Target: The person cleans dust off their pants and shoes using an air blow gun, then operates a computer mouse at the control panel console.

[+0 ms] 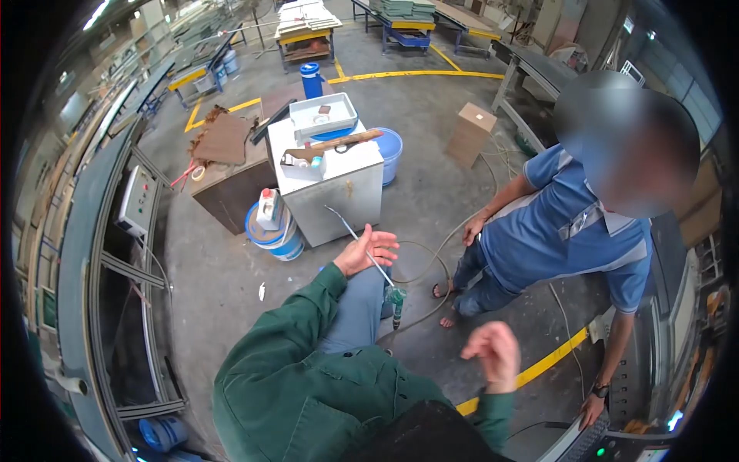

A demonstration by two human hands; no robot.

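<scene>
Head view: My left hand (369,250) reaches forward, fingers parted, at a slim, straight metal rod (379,266) with a green handle (396,299); contact unclear. My raised right hand (495,356) is blurred, its grip unreadable. A smooth, rectangular tray (322,115) sits by the white cabinet's (342,206) far edge.

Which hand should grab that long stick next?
Probably the left hand! The stick runs right by its palm, and its fingers are spread. The right hand is farther away, off to the side, though it looks blurry.
</scene>
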